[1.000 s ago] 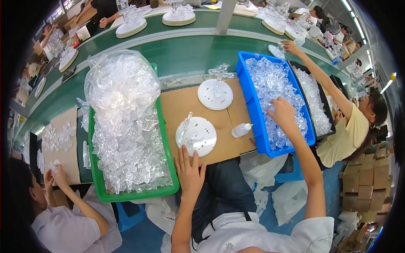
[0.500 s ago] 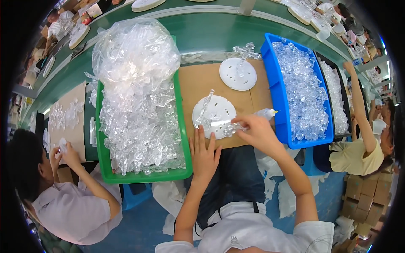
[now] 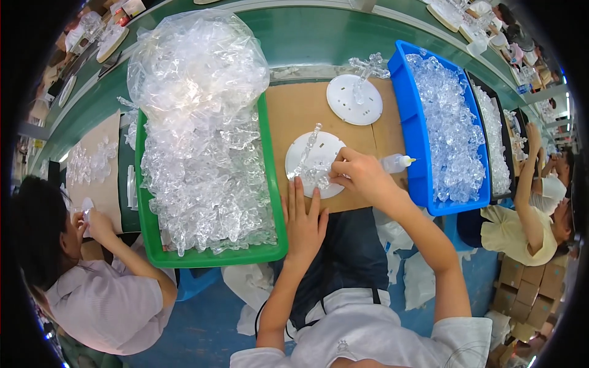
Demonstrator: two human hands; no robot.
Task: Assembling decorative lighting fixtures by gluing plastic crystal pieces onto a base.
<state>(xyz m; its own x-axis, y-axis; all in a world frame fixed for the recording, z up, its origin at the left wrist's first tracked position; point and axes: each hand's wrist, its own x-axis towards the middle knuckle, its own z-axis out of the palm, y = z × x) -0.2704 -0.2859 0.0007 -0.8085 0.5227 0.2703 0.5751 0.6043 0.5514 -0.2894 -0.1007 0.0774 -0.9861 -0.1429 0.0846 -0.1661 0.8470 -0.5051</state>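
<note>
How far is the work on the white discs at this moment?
Done: the far disc carries a clear piece standing. In hand: the right hand fits a piece onto the near disc; the left hand steadies it. Left: many pieces in the blue bin and green tray.

Glossy clear plastic pieces; matt white disc; cardboard mat.

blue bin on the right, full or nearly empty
Full. The blue bin is heaped to its rim with clear plastic pieces along its whole length; none of its floor shows.
</note>
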